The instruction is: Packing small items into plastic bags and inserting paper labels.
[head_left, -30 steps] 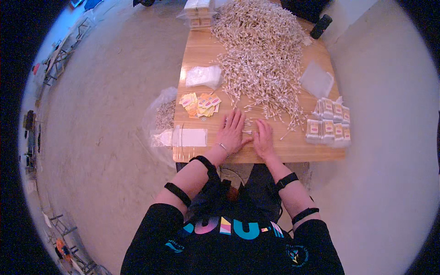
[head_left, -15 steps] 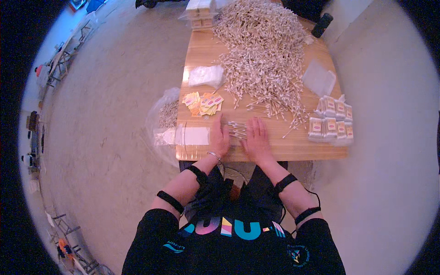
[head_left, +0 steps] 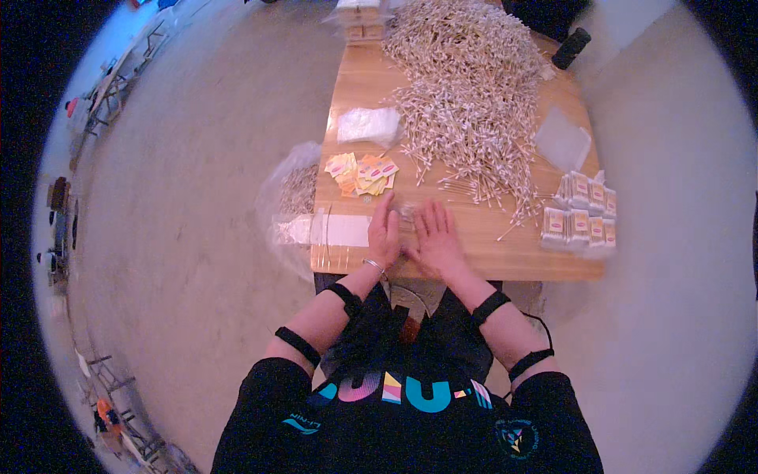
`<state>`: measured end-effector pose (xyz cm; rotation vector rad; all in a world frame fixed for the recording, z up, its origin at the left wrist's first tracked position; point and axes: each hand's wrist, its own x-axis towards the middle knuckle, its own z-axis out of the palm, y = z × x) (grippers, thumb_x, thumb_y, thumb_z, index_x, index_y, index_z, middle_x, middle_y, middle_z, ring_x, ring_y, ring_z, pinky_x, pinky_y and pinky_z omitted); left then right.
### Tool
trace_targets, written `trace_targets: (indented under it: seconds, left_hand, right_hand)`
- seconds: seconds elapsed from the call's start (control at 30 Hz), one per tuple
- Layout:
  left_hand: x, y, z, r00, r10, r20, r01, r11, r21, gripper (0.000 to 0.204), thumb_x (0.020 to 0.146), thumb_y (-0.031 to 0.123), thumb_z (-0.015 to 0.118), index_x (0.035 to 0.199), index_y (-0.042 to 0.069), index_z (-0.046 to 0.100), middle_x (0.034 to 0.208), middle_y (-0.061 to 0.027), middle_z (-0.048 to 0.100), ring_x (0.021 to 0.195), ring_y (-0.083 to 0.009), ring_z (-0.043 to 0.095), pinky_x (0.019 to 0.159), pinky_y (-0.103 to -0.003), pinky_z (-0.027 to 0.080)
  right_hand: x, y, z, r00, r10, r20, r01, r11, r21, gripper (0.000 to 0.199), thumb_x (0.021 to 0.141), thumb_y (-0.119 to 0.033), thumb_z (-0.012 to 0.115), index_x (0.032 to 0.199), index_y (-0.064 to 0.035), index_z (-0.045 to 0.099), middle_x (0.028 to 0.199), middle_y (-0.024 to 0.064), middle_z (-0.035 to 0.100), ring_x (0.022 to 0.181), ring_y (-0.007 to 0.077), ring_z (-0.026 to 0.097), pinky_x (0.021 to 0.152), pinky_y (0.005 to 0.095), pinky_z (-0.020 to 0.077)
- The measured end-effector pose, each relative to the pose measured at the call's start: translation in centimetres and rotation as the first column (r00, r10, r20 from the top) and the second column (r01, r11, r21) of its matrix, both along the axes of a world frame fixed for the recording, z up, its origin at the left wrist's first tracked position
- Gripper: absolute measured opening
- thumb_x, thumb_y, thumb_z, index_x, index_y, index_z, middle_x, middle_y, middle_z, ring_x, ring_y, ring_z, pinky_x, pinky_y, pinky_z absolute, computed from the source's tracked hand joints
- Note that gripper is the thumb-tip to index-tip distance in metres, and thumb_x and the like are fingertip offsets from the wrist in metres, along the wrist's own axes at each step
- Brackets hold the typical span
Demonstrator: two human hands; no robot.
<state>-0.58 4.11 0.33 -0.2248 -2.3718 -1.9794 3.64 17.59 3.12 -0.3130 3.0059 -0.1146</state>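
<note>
Near the front edge of the wooden table, my left hand [head_left: 384, 234] stands on its side with its fingers stretched forward. My right hand [head_left: 438, 243] lies flat beside it, palm down, fingers extended and slightly apart. A small bunch of cotton swabs [head_left: 407, 212] shows in the narrow gap between the hands; most of it is covered and blurred. Beyond them spreads a large heap of loose cotton swabs [head_left: 474, 103]. Left of my left hand is a white card strip [head_left: 346, 231] under clear plastic.
Yellow and orange labels [head_left: 371, 174] lie scattered on the left, below a stack of clear bags [head_left: 369, 125]. Packed swab bags [head_left: 580, 225] stand at the right, near a flat plastic bag [head_left: 563, 140]. A dark cylinder [head_left: 571, 49] is far right. A large plastic sack [head_left: 294, 193] hangs beside the table.
My right hand has slid left, over the swabs and closer to my left hand, so fewer swabs show. The whole view has shifted slightly, with the table appearing farther right.
</note>
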Motion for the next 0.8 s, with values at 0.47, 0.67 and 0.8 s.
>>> trace_targets:
  seconds: [0.47,0.67,0.8]
  left_hand:
    - [-0.8,-0.3,-0.6,0.992,0.006,0.123,-0.030,0.981,0.191,0.040,0.093,0.018,0.037,0.127,-0.002,0.042,0.129,-0.0150,0.046,0.120,-0.0231,0.043,0.102,-0.032,0.029]
    - [0.4,-0.2,0.5,0.995,-0.044,0.093,0.039,0.998,0.052,0.044,0.093,0.024,0.039,0.130,-0.001,0.039,0.131,-0.0152,0.043,0.122,-0.0240,0.040,0.103,-0.032,0.028]
    - [1.0,1.4,0.4,0.992,-0.092,0.086,0.089,0.995,0.041,0.044,0.093,0.023,0.037,0.131,0.000,0.036,0.133,-0.0167,0.040,0.125,-0.0260,0.036,0.103,-0.033,0.026]
  right_hand:
    - [0.1,1.9,-0.4,0.950,-0.267,-0.160,0.186,0.899,-0.396,0.073,0.077,-0.025,0.060,0.136,-0.0008,0.023,0.140,0.0205,0.024,0.131,0.0357,0.019,0.108,0.0474,0.0131]
    - [0.5,2.7,-3.0,0.843,-0.516,-0.151,0.225,0.593,-0.774,0.068,0.073,-0.006,0.053,0.133,0.0035,0.023,0.139,0.0222,0.023,0.131,0.0357,0.021,0.109,0.0405,0.0144]
    - [-0.6,1.3,-3.3,0.828,-0.551,-0.104,0.233,0.506,-0.830,0.067,0.072,-0.004,0.051,0.133,0.0041,0.025,0.139,0.0215,0.025,0.131,0.0340,0.021,0.109,0.0385,0.0140]
